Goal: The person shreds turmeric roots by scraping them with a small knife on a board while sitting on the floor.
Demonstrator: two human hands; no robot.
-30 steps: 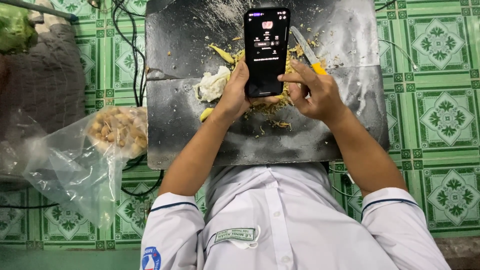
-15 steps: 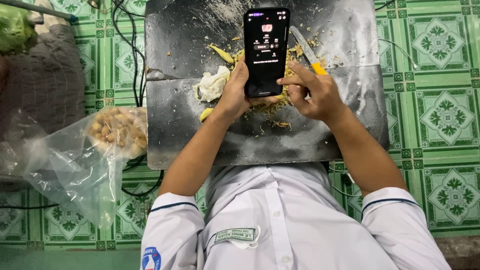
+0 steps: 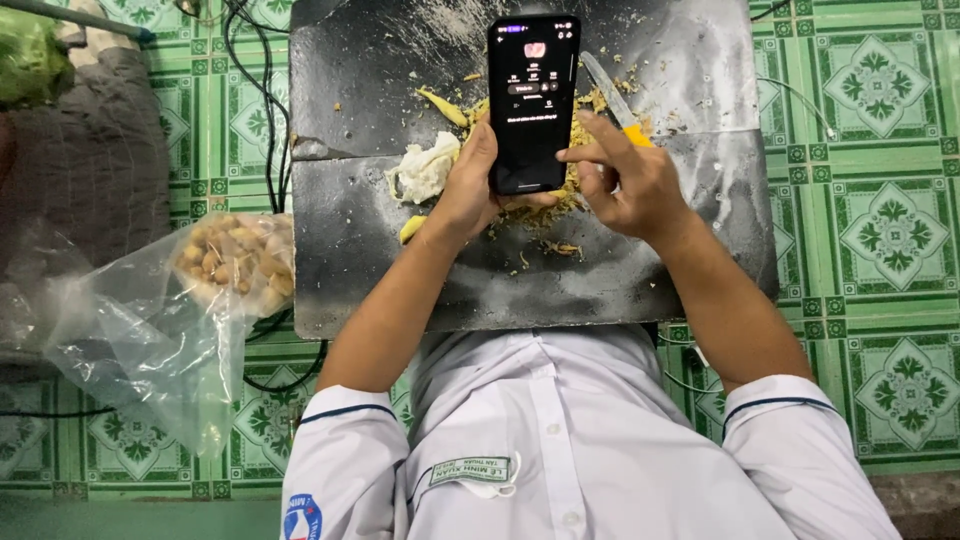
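Change since earlier: hardly anything has moved; the phone (image 3: pixel 533 100) sits a shade lower and nearer the middle of the frame, and the right hand's forefinger has stayed at its right edge
Left hand: left hand (image 3: pixel 470 190) is closed around the lower left edge of the phone, thumb along its side, holding it upright above the board
Right hand: right hand (image 3: pixel 625 180) has its forefinger stretched out to the phone's right edge, the other fingers curled in; whether it also grips the knife's handle cannot be told
Phone: black slab with a lit screen, upper centre of the frame, held over the chopped scraps
Knife: knife (image 3: pixel 612 95) lies just right of the phone, grey blade pointing to the upper left, yellow handle running under the right hand
Board: dark, scuffed metal board (image 3: pixel 360 230) fills the upper middle of the frame, on the green patterned tile floor (image 3: pixel 880 220)
Scraps: yellowish chopped scraps (image 3: pixel 575 125) are heaped behind the phone, with loose bits towards the lower edge of the board
White lump: a pale crumpled lump (image 3: pixel 425 168) lies just left of the left hand
Bag: clear plastic bag (image 3: pixel 150 330) at left of the frame, holding tan knobbly pieces (image 3: pixel 238 258) near the board's left edge
Cables: black cables (image 3: pixel 255 90) run along the floor beside the board, upper left
Clothing: white shirt (image 3: pixel 560 440) with short sleeves fills the bottom of the frame
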